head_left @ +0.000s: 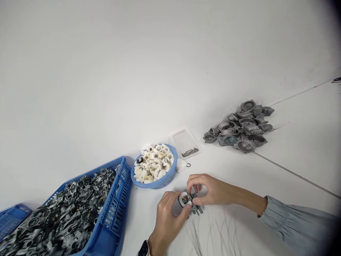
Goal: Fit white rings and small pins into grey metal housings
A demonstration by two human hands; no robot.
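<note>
Near the front of the white table, a grey metal housing lies with a white plastic ring seated in its round opening. Small brass-coloured and dark metal parts show inside the ring. My left hand is closed around the housing's left side, thumb along the near rim. From the right, my right hand curls its thumb and fingers onto the housing's right and far edge. Whether those fingertips also pinch some small piece is hidden.
A blue basket of white plastic rings stands behind my hands, beside a white tray of small metal pins. A large blue crate of grey metal parts is at left. More grey housings are piled at right; thin wires lie in front.
</note>
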